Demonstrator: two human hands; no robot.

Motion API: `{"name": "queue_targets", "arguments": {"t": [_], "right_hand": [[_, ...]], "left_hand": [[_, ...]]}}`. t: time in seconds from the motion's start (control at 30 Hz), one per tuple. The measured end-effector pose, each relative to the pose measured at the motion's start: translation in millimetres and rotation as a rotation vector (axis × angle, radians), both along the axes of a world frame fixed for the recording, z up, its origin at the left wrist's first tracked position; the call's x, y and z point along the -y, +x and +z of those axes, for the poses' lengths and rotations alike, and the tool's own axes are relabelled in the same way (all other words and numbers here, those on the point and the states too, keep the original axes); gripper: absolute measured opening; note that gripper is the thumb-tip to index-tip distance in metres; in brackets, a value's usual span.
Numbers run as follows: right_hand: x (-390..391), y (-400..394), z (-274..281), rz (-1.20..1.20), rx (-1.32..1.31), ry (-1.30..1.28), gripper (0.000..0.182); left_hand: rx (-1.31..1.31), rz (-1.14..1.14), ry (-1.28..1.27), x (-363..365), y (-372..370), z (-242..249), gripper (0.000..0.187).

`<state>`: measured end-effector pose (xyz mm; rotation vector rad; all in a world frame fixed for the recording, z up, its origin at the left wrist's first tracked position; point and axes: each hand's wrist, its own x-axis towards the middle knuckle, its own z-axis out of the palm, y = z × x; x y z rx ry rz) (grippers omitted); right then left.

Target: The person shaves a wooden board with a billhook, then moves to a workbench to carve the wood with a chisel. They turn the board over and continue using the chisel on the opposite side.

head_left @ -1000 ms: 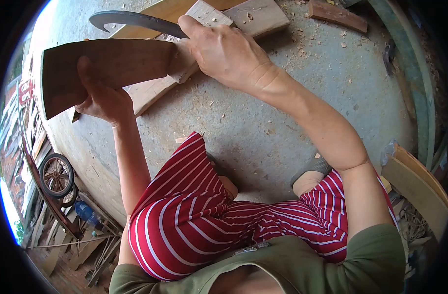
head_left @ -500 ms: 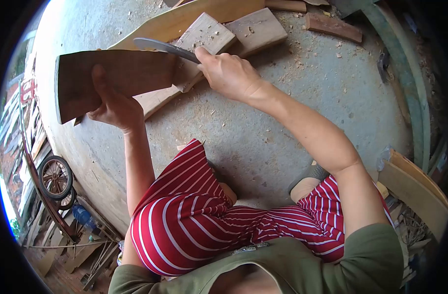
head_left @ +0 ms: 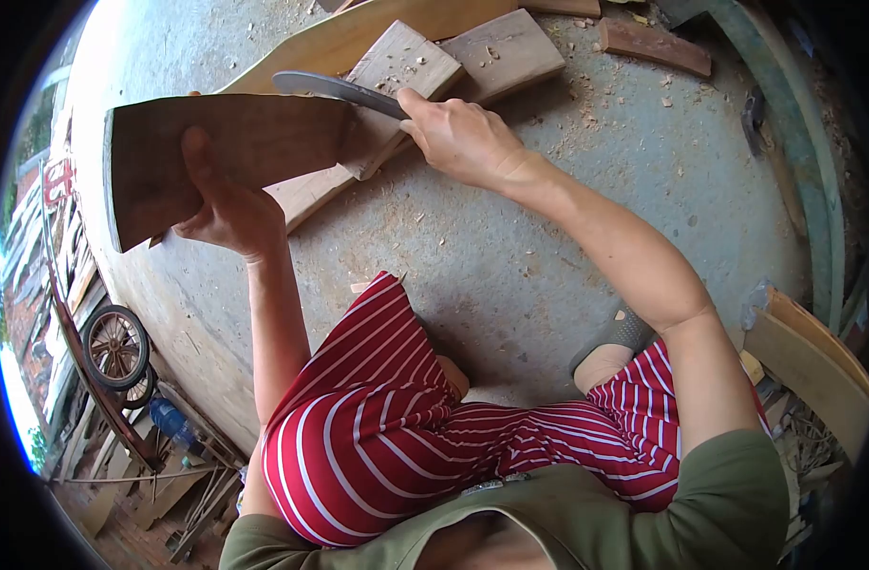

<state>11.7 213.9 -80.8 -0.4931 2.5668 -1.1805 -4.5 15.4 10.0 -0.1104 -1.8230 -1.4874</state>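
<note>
My left hand (head_left: pixel 227 206) grips a flat brown piece of wood (head_left: pixel 216 157) from below and holds it up on edge over the concrete floor. My right hand (head_left: pixel 460 140) is closed around the handle of a curved metal blade (head_left: pixel 335 88). The blade lies along the wood's upper right edge, its tip pointing left. Below the wood and blade lie pale wooden blocks (head_left: pixel 411 68) on the floor.
Wood chips are scattered on the grey concrete floor (head_left: pixel 548 237). A reddish wood piece (head_left: pixel 655 45) lies at the top right, curved planks (head_left: pixel 814 356) at the right, a small wheel (head_left: pixel 116 347) at the left. My striped red trousers (head_left: pixel 387 427) fill the lower middle.
The blade has come down from above the wood to its upper right edge, and my right hand moved right and lower. The wood piece shifted slightly right in my left hand.
</note>
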Motion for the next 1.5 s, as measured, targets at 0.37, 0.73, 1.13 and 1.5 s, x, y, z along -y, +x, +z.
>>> {"name": "queue_targets", "arguments": {"t": [0.37,0.73,1.13,1.5], "right_hand": [[8,-1,-4,-0.014,-0.029,-0.029,0.020],[13,-1,-6,-0.004,-0.018,-0.015,0.021],[-14,8,-12,-0.068,-0.027,0.031,0.023],[-18,26,-5,-0.112,-0.110,-0.046,0.022]], "left_hand": [[0.012,0.062,0.043,5,1,-3,0.034],[0.005,0.025,0.076,4,4,-4,0.034],[0.318,-0.092,0.174,11,23,-52,0.038],[0.376,-0.141,0.009,13,30,-65,0.048]]}}
